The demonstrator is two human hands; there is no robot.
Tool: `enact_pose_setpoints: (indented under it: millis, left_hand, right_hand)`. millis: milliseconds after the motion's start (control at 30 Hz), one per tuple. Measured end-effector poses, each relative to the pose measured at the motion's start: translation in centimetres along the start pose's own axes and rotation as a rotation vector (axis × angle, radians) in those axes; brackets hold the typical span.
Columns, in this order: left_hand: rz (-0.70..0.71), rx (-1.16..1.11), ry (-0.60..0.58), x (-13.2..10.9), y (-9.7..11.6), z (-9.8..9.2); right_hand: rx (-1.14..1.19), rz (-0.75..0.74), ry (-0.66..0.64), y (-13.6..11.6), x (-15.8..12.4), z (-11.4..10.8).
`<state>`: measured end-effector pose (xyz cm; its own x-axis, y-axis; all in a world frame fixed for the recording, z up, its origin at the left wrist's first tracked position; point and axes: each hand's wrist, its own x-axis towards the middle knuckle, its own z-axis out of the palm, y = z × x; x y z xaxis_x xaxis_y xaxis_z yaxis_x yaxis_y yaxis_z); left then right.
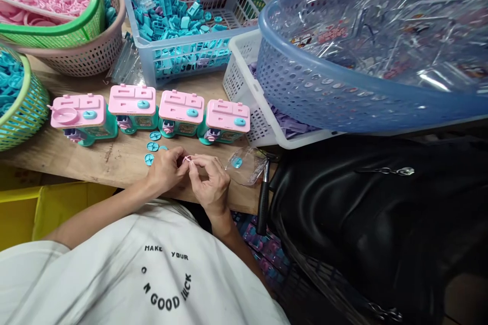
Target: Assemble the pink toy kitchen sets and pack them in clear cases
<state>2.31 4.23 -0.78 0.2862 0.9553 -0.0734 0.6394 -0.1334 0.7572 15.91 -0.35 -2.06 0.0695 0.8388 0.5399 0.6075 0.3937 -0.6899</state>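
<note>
My left hand [168, 168] and my right hand [210, 179] meet above the front of the wooden table, both with fingers pinched. Between the fingertips is a small pink plastic part [187, 159], mostly covered by the fingers. Beside my left hand lie several round turquoise discs [152, 147]. Behind the hands stands a row of toy units with pink tops and turquoise bases; the leftmost toy unit [84, 116] carries a pink pan-shaped piece [64, 116], and another toy unit [225, 119] ends the row at right.
A hammer [264, 198] and a clear plastic bag [247, 165] lie at the table's right edge. Behind are a basket of turquoise parts [183, 48], a green basket of pink parts [76, 34] and a large blue basket [324, 96]. A black bag [343, 213] sits at right.
</note>
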Motion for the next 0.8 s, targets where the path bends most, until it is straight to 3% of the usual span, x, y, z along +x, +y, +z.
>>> enact_pose_setpoints:
  millis: [367,600,800]
  left_hand:
    - [0.075,0.084,0.026,-0.3,-0.6,0.4]
    - [0.191,0.367,0.020,-0.6,-1.0,0.5]
    - [0.264,0.498,0.054,-0.8,-1.4,0.5]
  right_hand:
    - [0.007,0.013,0.014,-0.1,-0.4,0.0]
    - [-0.058,-0.063,0.010,-0.3,-0.5,0.3]
    - [-0.201,0.002,0.011,-1.0,-0.3,1.3]
